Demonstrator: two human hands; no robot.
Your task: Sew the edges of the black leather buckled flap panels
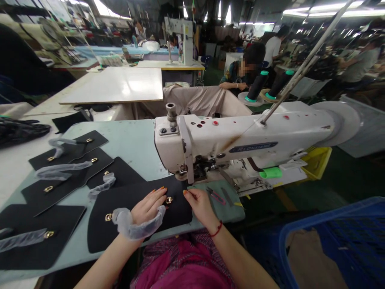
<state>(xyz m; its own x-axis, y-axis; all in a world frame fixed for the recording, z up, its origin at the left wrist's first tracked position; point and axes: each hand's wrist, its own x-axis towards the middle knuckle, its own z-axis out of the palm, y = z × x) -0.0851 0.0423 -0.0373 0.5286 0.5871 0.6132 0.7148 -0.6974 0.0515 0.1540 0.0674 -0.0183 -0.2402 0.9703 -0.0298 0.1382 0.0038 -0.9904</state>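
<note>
A black fabric panel (120, 212) with gold metal rings lies flat in front of the white sewing machine (240, 140). My left hand (148, 206) rests flat on the panel, fingers stretched out beside a gold ring (169, 200). A plastic-wrapped strap (135, 228) curls over my left wrist. My right hand (200, 204) presses on the panel's right edge, just below the needle area (183, 170), fingers bent; whether it pinches the cloth I cannot make out.
Several more black panels (60, 176) with wrapped straps lie on the pale green table (132, 140) to the left. Small snips (216, 196) sit right of my hand. A blue crate (331, 241) stands at the right. A person sits behind the machine.
</note>
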